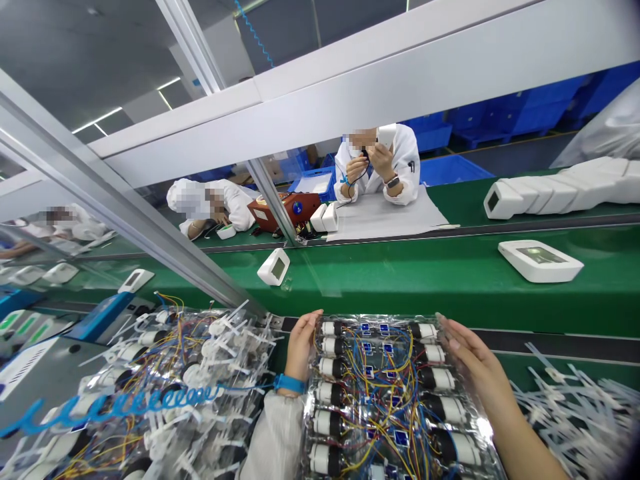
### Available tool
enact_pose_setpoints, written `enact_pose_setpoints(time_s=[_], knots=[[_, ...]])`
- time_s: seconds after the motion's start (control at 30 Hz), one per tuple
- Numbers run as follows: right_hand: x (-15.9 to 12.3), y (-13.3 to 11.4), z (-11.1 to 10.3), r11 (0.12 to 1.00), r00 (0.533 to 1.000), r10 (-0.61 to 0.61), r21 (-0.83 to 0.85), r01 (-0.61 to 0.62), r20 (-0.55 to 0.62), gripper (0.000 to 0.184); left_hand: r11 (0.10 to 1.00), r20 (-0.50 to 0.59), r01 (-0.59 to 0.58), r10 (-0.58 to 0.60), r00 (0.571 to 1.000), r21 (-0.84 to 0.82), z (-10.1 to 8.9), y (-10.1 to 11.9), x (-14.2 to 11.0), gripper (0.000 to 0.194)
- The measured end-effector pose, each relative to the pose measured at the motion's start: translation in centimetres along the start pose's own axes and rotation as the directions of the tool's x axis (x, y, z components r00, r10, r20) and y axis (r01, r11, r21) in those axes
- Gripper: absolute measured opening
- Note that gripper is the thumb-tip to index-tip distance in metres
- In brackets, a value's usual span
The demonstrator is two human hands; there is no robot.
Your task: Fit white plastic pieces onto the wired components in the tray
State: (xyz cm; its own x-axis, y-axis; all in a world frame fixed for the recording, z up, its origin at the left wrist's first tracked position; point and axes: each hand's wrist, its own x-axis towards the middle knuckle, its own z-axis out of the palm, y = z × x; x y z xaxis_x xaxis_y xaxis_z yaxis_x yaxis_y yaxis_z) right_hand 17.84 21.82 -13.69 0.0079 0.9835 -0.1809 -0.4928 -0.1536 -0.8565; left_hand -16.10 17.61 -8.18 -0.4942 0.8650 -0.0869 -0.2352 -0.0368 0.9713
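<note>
A clear plastic tray (487, 427) lies in front of me, filled with several small black-and-white motors (330, 367) wired in blue, yellow and red. My left hand (301, 347) grips the tray's left edge, fingers curled over the rim; a blue wrist strap (289, 383) with a coiled cord is on that wrist. My right hand (470, 353) presses flat along the tray's right edge with its fingers stretched out.
A second tray of wired parts with white cable ties (175, 373) sits to the left. Loose white ties (570, 407) lie at right. White devices (540, 260) ride the green conveyor (400, 273). Two people in white coats (377, 167) work across it.
</note>
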Motion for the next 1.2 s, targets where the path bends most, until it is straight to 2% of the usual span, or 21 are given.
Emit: enact_pose_setpoints(time_s=[1.2], knots=[[0.26, 0.20, -0.01, 1.000, 1.000, -0.006, -0.010, 0.005, -0.006, 0.049, 1.000, 0.005, -0.010, 0.010, 1.000, 0.004, -0.14, -0.02, 0.11, 0.039]])
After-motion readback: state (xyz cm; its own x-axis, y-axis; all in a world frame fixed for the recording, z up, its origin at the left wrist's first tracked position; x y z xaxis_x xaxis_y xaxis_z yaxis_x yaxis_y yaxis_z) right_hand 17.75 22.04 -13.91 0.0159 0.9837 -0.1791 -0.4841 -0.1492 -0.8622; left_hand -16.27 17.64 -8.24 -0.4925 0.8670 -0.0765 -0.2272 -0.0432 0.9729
